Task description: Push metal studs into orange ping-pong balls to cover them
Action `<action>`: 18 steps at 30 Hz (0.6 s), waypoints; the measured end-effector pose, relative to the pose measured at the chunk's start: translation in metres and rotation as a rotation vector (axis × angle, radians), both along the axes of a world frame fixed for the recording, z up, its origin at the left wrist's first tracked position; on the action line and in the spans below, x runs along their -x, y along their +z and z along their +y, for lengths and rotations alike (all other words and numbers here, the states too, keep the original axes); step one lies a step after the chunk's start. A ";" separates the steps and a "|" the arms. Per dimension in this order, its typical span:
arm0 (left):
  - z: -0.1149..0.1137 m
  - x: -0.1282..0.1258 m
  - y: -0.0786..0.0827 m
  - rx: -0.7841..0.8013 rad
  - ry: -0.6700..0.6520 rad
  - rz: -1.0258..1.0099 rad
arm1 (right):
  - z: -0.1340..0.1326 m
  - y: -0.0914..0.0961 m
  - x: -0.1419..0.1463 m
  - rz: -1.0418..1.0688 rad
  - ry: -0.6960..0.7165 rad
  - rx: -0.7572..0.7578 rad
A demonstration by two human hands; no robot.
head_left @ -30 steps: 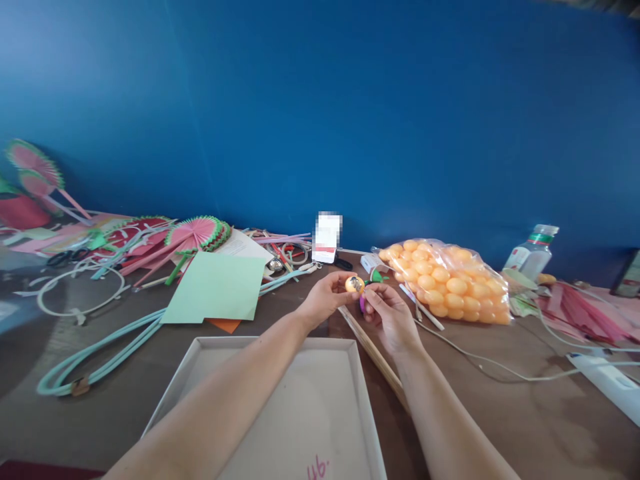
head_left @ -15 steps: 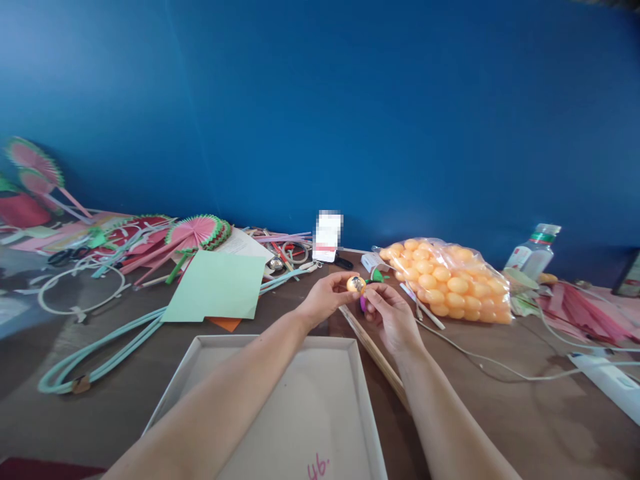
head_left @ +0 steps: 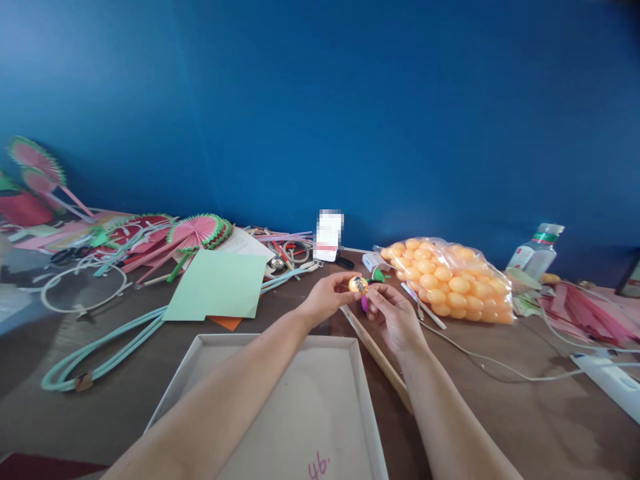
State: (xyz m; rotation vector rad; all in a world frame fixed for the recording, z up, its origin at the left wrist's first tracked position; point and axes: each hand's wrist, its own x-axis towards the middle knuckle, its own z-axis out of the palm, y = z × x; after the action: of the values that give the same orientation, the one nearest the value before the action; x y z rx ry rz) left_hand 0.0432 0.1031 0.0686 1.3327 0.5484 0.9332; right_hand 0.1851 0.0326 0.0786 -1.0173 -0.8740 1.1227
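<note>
Between the fingers of my left hand is a small orange ball with a dark-and-silver patch on the side toward me. My right hand meets it from the right, thumb and finger pinched at the ball's edge. What that pinch holds is too small to make out. A small purple thing shows just below the right fingertips; I cannot tell whether it is held. Both hands are raised above the table, beyond the far rim of a shallow white box lid marked with pink writing.
Right of my hands lies a clear bag of orange balls, with a bottle behind it. Wooden sticks lie under my right arm. A green paper sheet, pale tubing and paper fans are on the left. A white cable crosses the right.
The view has shifted very slightly. Both hands keep their place around the orange ball, and its patch is turned a little differently toward me.
</note>
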 end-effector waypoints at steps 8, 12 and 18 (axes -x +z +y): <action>0.001 -0.001 -0.002 0.003 -0.011 -0.023 | 0.000 -0.001 -0.001 -0.029 -0.002 -0.011; 0.002 -0.001 -0.003 -0.005 -0.009 -0.008 | 0.000 0.000 -0.001 -0.035 -0.011 -0.004; 0.003 -0.001 -0.005 -0.026 -0.022 -0.011 | 0.000 0.000 -0.001 -0.001 0.008 -0.009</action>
State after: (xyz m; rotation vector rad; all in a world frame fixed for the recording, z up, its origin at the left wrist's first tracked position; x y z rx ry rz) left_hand 0.0438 0.1062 0.0638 1.3533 0.5141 0.9317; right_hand 0.1857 0.0325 0.0786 -1.0080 -0.8833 1.1243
